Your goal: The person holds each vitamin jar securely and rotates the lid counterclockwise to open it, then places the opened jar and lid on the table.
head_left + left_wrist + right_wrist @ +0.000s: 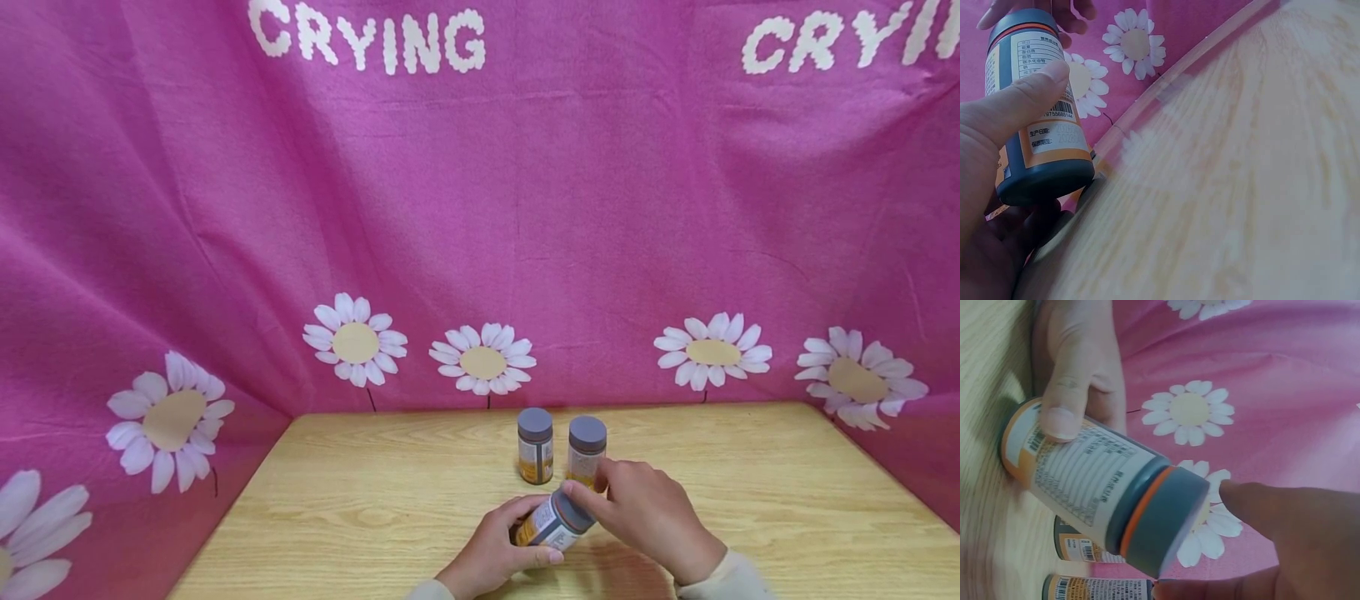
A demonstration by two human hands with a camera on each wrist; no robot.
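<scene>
My left hand [498,537] grips a dark supplement bottle [547,525] with a white and orange label, its thumb across the label. The bottle leans, cap end up and to the right. Its grey-blue cap [1166,522] has an orange ring [1144,509] under it. My right hand [652,512] is at the cap, thumb on one side and fingers on the other. In the right wrist view, a small gap shows between thumb tip and cap. Two similar capped bottles stand just behind, one on the left [535,450] and one on the right [585,454], partly hidden by the right hand.
The wood-grain table [360,483] reaches back to a pink cloth [525,208] printed with white daisies and lettering. The cloth also hangs along the left and right sides.
</scene>
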